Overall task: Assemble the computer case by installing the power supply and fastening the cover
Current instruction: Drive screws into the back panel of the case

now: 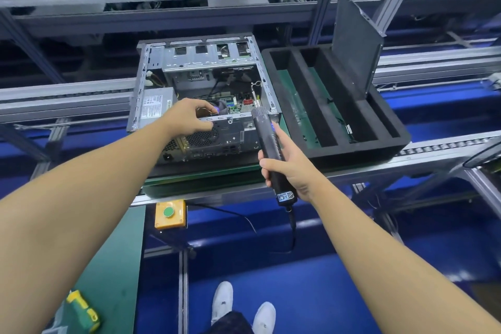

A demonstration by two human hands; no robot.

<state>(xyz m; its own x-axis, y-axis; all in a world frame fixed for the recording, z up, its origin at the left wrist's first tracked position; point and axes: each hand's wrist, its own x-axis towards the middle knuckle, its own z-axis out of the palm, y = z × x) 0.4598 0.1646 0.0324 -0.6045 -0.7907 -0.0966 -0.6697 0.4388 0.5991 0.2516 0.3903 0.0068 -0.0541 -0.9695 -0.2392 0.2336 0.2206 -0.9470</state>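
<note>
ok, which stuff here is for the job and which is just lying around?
Job: case, PSU, cover, driver in right hand, left hand on case rim.
Lying about: foam tray, button box, green screwdriver.

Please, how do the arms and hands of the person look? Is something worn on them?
The left forearm and the right forearm are bare, with no sleeves in view. The left hand and the right hand wear no gloves. No watch, ring or band shows.

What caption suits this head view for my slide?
Right hand aims an electric screwdriver at the open computer case; left hand grips its rear edge.
</note>
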